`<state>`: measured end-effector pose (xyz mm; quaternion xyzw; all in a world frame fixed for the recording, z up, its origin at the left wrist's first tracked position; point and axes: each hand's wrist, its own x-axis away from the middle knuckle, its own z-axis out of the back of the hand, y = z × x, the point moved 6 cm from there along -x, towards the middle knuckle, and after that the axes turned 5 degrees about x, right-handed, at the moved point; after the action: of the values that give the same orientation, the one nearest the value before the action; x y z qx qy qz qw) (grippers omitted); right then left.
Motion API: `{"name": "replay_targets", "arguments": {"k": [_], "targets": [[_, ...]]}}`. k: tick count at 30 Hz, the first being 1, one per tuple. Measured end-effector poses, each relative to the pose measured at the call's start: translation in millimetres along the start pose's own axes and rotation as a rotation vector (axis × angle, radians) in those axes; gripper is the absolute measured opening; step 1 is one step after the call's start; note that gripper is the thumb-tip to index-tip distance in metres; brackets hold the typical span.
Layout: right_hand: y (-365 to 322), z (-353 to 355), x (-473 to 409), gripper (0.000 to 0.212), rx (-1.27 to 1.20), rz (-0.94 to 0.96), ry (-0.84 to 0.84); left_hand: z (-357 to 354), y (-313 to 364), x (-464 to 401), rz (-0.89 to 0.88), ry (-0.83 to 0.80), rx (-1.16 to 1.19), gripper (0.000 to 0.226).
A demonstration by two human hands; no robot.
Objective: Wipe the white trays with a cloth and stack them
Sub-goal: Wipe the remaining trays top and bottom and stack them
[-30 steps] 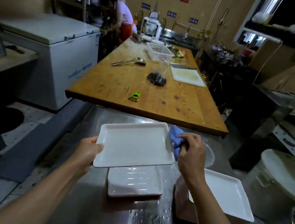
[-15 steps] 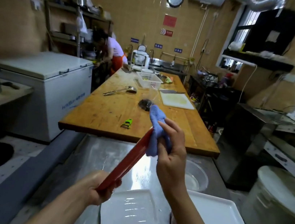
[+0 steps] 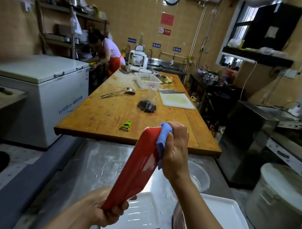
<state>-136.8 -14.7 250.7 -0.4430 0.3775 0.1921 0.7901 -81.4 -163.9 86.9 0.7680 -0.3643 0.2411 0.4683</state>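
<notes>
My left hand (image 3: pixel 108 208) grips the lower end of a tray (image 3: pixel 134 168) that stands tilted on edge, its red underside facing me. At the tray's upper end my right hand (image 3: pixel 175 152) holds a blue cloth (image 3: pixel 162 141) pressed against it. Below them a wet white tray (image 3: pixel 135 217) lies flat on the steel counter (image 3: pixel 88 165). Another white tray (image 3: pixel 228 218) rests to the right on a stack whose reddish edges (image 3: pixel 179 225) show.
A clear bowl (image 3: pixel 198 176) stands on the counter behind my right arm. Beyond is a long wooden table (image 3: pixel 107 112) with a green peeler (image 3: pixel 125 126), ladle, basket and cutting board. A white lidded bin (image 3: pixel 285 201) stands at right, a chest freezer (image 3: pixel 39 87) at left. A person works at the far left.
The tray has been turned up from flat, white side up, onto its edge with the red underside facing me. My right hand with the cloth slid along its upper end. The camera view rose.
</notes>
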Motion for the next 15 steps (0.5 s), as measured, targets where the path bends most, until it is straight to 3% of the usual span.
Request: {"name": "replay_targets", "arguments": {"k": [3, 8, 11, 15], "targets": [[30.6, -5.4, 3.5, 0.034, -0.199, -0.288, -0.101, -11.6, -2.9, 5.8, 0.033, -0.063, -0.013, 0.021], [48.2, -26.2, 34.9, 0.047, -0.480, -0.645, -0.080, -30.2, -3.3, 5.4, 0.096, -0.187, 0.082, 0.036], [48.2, -25.7, 43.4, 0.033, -0.540, -0.678, -0.059, -33.9, -10.1, 3.4, 0.143, -0.245, 0.144, 0.040], [50.0, -20.8, 39.5, 0.037, -0.425, -0.673, -0.040, -44.0, -16.1, 0.9, 0.167, -0.289, 0.080, 0.041]]}}
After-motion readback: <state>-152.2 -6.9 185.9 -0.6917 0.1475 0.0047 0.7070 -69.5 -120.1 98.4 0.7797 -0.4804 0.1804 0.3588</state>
